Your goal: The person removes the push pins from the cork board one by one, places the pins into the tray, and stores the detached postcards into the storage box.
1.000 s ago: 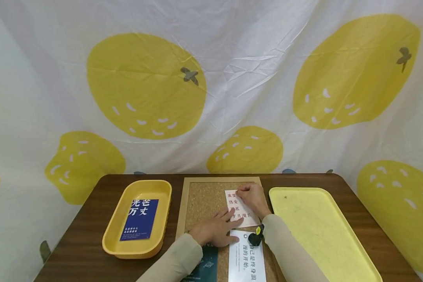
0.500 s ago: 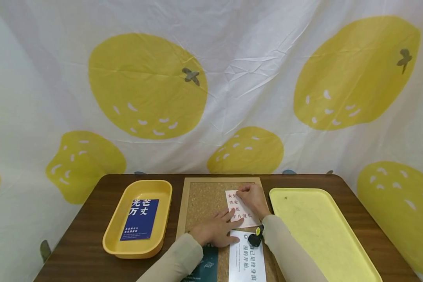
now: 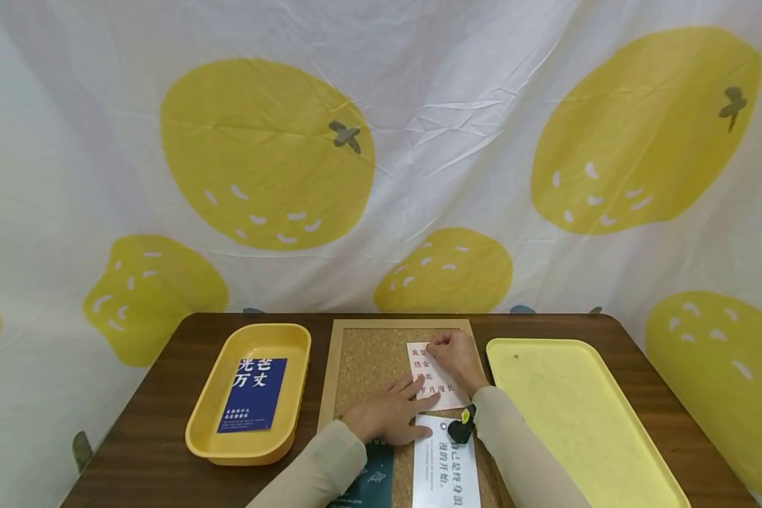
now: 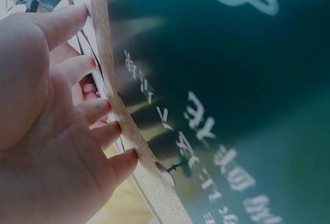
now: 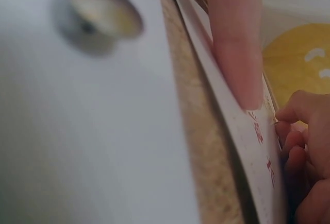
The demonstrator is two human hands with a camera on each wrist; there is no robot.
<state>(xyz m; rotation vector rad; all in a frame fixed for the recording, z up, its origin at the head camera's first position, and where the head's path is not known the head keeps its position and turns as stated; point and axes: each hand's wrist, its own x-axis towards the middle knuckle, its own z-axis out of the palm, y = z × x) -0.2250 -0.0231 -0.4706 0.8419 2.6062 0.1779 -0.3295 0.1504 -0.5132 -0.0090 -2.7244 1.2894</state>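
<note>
Hands, two, apart: left hand [image 3: 390, 416], fingers spread, resting across the 8 o'clock edge of a red-lettered card [image 3: 433, 377]; right hand [image 3: 460, 360], thumb and finger pinching what appears a pin [image 5: 276, 124], mostly hidden, at the card's 12 o'clock edge. Card lies on a corkboard [image 3: 371, 360], table [image 3: 146, 430] beneath. At card's 6 o'clock: white card [image 3: 441, 473], tacked. At 7: green card [image 3: 375, 480]. At board's 9: yellow basin [image 3: 193, 423] containing blue card [image 3: 252, 402]. At 3: pale yellow tray [image 3: 571, 409].

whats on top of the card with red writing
The card has the left hand over its lower left and the right hand over its upper right. Writing beneath them is covered, as is anything the right pinches.
</note>
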